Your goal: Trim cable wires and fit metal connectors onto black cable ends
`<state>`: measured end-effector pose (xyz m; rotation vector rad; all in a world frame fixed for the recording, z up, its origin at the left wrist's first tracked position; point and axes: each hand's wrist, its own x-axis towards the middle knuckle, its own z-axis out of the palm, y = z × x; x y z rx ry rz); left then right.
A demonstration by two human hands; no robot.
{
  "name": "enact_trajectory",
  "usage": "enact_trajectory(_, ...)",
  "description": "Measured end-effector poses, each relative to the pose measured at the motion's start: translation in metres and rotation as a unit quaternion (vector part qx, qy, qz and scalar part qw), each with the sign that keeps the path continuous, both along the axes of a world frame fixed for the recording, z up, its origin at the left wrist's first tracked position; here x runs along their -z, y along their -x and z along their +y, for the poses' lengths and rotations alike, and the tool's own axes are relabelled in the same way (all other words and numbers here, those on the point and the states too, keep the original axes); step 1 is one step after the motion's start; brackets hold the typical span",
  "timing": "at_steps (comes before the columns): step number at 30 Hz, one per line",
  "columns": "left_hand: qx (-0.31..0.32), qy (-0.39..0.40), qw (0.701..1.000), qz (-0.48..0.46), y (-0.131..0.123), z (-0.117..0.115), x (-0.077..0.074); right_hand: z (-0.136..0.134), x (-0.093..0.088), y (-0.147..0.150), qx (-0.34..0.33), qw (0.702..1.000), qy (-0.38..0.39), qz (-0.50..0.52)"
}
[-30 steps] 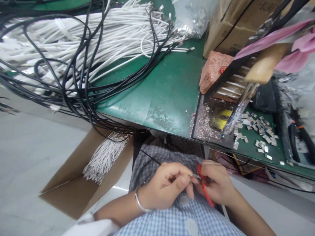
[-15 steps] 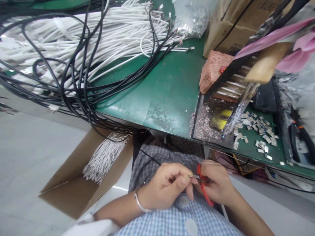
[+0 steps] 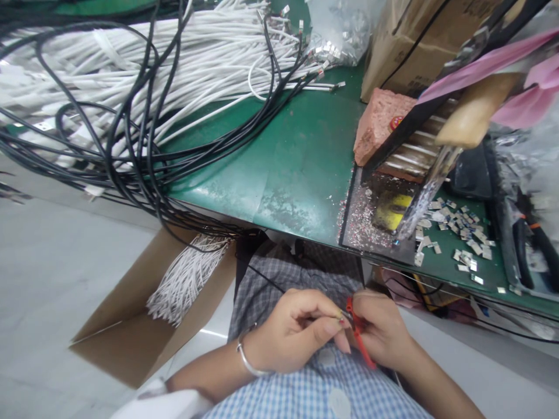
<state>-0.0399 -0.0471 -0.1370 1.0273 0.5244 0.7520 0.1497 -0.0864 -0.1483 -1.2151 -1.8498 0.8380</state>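
Note:
Low in front of my lap, my left hand [image 3: 301, 331] is closed in a pinch on a black cable [image 3: 268, 278]. The cable runs down from the table edge into the hand. Its small end [image 3: 341, 319], with a reddish tip, pokes out past the thumb and index finger. Close against it on the right, my right hand [image 3: 382, 329] grips red-handled scissors [image 3: 360, 343]. The scissor blades are mostly hidden between the two hands, right at the cable's end.
White cables [image 3: 209, 64] and looped black cables [image 3: 131, 128] cover the green table's [image 3: 297, 151] left. To the right stand a brick [image 3: 379, 119], a soldering iron holder with a yellow sponge [image 3: 393, 210], small metal connectors [image 3: 463, 227] and pliers [image 3: 537, 233]. Below sits a cardboard box [image 3: 113, 326] holding white cables.
My right hand has moved slightly left with the scissors, bringing the blades in against my left fingers. Less of the blades shows now. My left hand stays nearly in place.

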Motion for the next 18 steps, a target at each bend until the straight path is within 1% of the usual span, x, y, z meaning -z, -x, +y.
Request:
enact_trajectory(4,-0.015,-0.014,1.0,-0.003,-0.001,0.003,-0.001,-0.004,-0.001,0.012,0.025,0.998,0.045,0.038)
enact_trajectory(8,-0.042,0.001,0.999,0.0,-0.003,0.003,0.001,-0.011,0.001,0.027,0.049,0.99,0.111,0.07)
enact_trajectory(10,-0.059,-0.022,0.998,-0.019,-0.004,0.002,0.002,-0.014,0.004,0.031,0.07,0.985,0.133,0.082)
enact_trajectory(12,-0.065,-0.057,0.996,-0.028,-0.004,0.001,0.002,-0.016,0.008,0.03,0.087,0.982,0.142,0.089)
enact_trajectory(13,-0.068,-0.062,0.996,-0.022,-0.004,0.001,0.002,-0.017,0.01,0.028,0.092,0.981,0.142,0.089)
enact_trajectory(16,-0.075,-0.015,0.997,0.007,-0.003,0.0,0.001,-0.018,0.011,0.017,0.088,0.985,0.129,0.072)
enact_trajectory(18,-0.078,0.011,0.997,0.001,-0.002,-0.001,0.001,-0.017,0.009,0.01,0.078,0.989,0.11,0.055)
